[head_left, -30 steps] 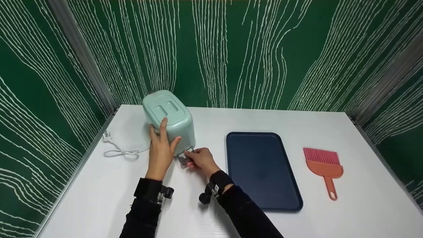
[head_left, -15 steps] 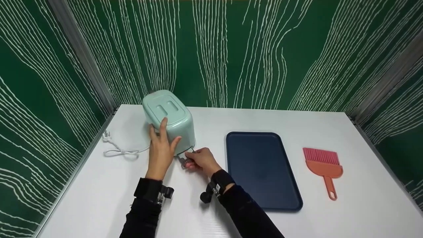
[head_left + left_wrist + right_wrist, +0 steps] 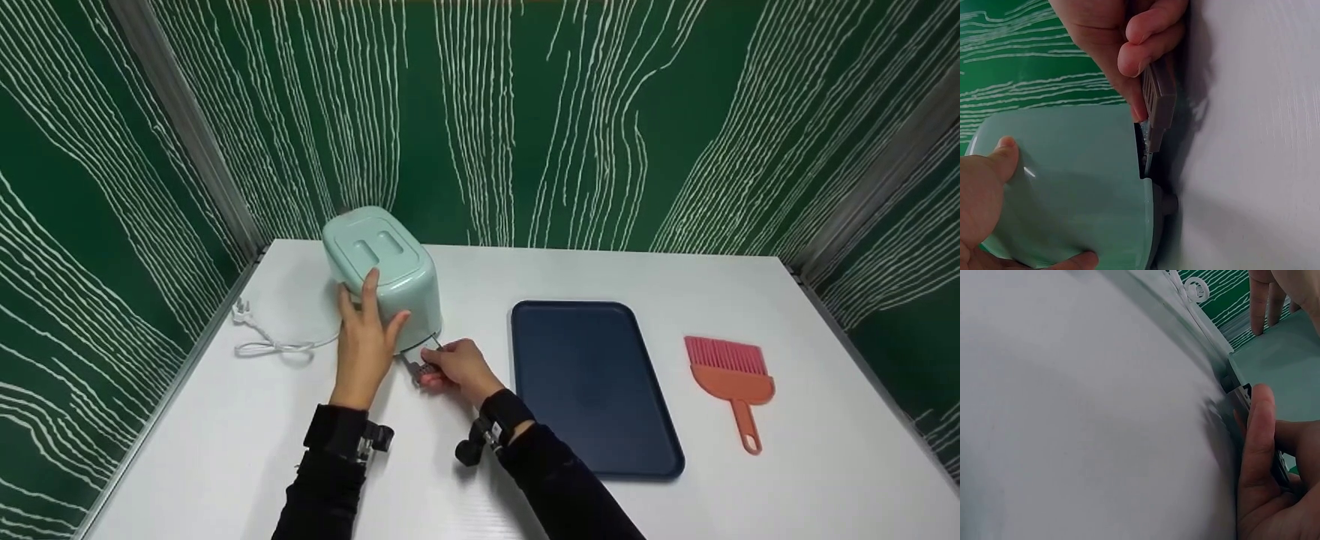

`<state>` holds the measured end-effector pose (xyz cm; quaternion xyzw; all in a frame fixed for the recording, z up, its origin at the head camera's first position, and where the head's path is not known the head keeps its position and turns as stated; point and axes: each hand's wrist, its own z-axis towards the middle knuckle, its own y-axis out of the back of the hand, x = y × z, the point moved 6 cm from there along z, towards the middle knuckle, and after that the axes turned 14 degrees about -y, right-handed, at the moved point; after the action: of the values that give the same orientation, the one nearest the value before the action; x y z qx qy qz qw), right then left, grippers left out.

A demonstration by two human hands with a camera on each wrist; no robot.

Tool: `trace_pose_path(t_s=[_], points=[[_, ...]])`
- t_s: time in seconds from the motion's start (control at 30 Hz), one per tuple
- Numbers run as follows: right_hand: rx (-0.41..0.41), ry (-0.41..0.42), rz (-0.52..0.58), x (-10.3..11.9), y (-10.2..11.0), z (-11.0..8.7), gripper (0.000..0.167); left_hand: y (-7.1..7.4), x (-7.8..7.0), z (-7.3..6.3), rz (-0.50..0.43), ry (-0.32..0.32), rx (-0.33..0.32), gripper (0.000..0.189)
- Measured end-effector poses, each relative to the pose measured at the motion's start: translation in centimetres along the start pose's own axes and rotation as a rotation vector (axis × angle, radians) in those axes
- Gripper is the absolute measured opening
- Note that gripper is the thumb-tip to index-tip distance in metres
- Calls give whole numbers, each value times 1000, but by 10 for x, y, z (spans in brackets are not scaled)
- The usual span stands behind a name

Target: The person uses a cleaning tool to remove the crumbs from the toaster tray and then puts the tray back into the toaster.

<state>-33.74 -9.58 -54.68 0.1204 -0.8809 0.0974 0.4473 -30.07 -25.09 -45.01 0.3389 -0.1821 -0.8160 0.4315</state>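
A mint-green toaster [image 3: 401, 281] with a lidded top stands at the left back of the white table. My left hand [image 3: 362, 360] rests on its near side and corner, fingers spread and mostly straight; the left wrist view shows the thumb [image 3: 1006, 154] against the toaster wall. At the toaster's bottom edge, a grey crumb tray [image 3: 412, 360] sticks partly out of a slot. My right hand [image 3: 466, 369] pinches the tray's outer end between thumb and fingers. From the left wrist, the tray's slatted grey end [image 3: 1161, 101] shows under those fingers. The tray's inner part is hidden inside the toaster.
The toaster's white cord [image 3: 277, 346] and plug [image 3: 241, 311] lie to its left. A dark blue rectangular tray [image 3: 596, 390] lies flat right of my right hand. Farther right is an orange hand brush [image 3: 736, 382] with pink bristles. Green patterned walls stand around the table.
The crumb tray has slid slightly farther out of the toaster, and my right hand has moved a little toward me with it. My left hand stays in place on the toaster.
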Motion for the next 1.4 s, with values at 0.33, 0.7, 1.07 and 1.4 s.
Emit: trace_pose_path(t_s=[0.33, 0.7, 1.07, 1.4], points=[[-3, -2, -26, -3, 4, -5, 17, 0, 0, 0, -7, -8, 0, 79], [8, -25, -39, -9, 7, -11, 19, 1, -2, -1, 8, -10, -9, 80], [16, -17, -70, -13, 11, -18, 18, 2, -3, 0, 4, -17, -18, 80], [-1, -21, -117, -17, 16, -25, 18, 1, -3, -1, -2, -4, -20, 80]])
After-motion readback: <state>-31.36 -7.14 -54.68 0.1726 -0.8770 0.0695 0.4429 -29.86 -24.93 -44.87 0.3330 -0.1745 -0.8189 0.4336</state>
